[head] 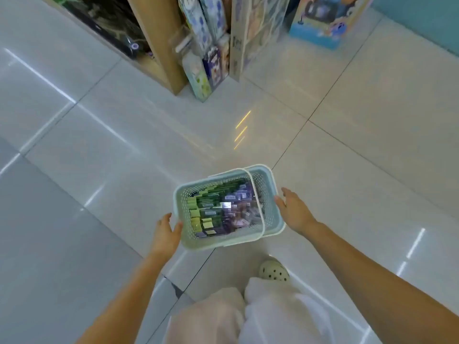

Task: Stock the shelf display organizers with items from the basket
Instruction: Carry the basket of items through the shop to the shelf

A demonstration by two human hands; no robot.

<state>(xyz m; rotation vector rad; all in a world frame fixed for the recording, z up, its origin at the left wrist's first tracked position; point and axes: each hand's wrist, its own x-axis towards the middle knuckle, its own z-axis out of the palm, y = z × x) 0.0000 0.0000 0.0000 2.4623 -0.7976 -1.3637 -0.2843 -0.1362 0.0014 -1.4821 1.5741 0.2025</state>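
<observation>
The basket [176,194], pale teal with perforated walls, is low in the middle of the view over the glossy tiled floor [124,145], directly between the two hands. Whether it rests on the tiles or hangs just above them cannot be told. Its two white handles [255,194] lie folded toward its right side. Inside, small packets stand packed in rows: green ones [206,207] on the left, purple ones [238,209] on the right.

The left hand [165,232] is at the basket's near-left corner, fingers relaxed and slightly spread, thumb right against the rim. It holds nothing. The right hand [295,212] is just beside the right wall, fingers straight and loosely apart, fingertips at the rim. The blur does not show whether they touch it. Both bare forearms reach in from the bottom edge.

Below the basket are pale trousers [248,314] and a light clog [274,270] with holes in its top.

Well beyond the basket, at the top, stands a wooden shelf [159,40] with printed boxes [211,60] upright on the floor at its end. A blue box [323,21] stands further right.
</observation>
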